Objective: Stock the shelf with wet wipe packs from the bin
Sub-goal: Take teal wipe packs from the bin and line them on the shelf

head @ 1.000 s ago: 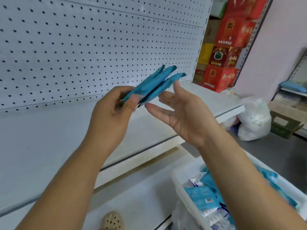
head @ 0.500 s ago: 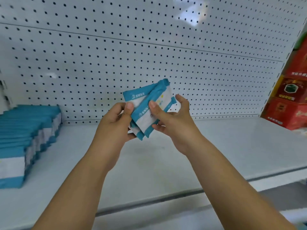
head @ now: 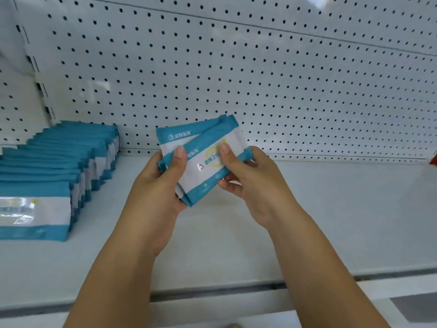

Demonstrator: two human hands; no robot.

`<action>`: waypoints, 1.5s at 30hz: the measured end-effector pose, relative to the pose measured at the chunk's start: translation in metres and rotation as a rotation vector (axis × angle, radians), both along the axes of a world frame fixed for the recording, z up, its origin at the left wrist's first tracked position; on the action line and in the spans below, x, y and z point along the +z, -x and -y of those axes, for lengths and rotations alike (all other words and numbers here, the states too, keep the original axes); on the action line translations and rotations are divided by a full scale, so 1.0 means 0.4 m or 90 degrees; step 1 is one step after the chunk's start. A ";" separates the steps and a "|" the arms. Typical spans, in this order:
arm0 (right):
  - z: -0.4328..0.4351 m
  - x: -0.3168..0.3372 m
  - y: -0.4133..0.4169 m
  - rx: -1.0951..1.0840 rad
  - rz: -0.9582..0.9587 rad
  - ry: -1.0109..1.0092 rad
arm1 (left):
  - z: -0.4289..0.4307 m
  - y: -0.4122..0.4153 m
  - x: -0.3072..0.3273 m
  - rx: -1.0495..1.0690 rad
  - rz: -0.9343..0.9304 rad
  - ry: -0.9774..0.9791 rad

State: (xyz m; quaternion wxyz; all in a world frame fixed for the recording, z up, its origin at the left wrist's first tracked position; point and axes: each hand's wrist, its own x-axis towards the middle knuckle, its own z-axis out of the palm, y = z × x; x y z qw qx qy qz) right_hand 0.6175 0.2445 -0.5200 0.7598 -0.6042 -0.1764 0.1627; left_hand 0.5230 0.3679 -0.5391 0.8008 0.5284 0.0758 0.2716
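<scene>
Head view of a white shelf [head: 331,209] backed by a perforated pegboard panel [head: 260,79]. Both bare forearms reach in from the lower edge and meet at centre, where the left hand [head: 163,183] and the right hand [head: 250,183] together hold a small bundle of wet wipe packs [head: 203,166]. The bundle is held above the shelf board, in front of the lower part of the panel, tilted with its right end higher. At least two packs are visible in it, overlapping and slightly fanned, each with teal bands along its long edges and a white middle carrying print. The left grip is clamped on the bundle's left end, thumb pressed on the front face and fingers hidden behind. The right grip is clamped on the right end, thumb on the front face near the yellow mark and fingers curled round the back and lower edge. At the left of the shelf, apart from the hands, a row of stocked packs [head: 59,166] stands on edge, running from the front toward the panel. A red object [head: 434,157] shows at the right margin.
</scene>
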 end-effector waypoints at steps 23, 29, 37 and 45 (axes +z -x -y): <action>0.075 -0.055 -0.040 -0.106 -0.110 -0.142 | 0.068 -0.056 0.009 0.106 -0.056 0.088; 0.098 -0.055 -0.066 -0.130 -0.123 -0.151 | 0.081 -0.068 0.000 0.100 -0.038 0.109; 0.119 -0.059 -0.082 -0.108 -0.114 -0.120 | 0.115 -0.095 -0.005 0.057 -0.030 0.071; 0.128 -0.054 -0.080 -0.081 -0.102 -0.135 | 0.124 -0.104 -0.023 0.108 -0.041 -0.004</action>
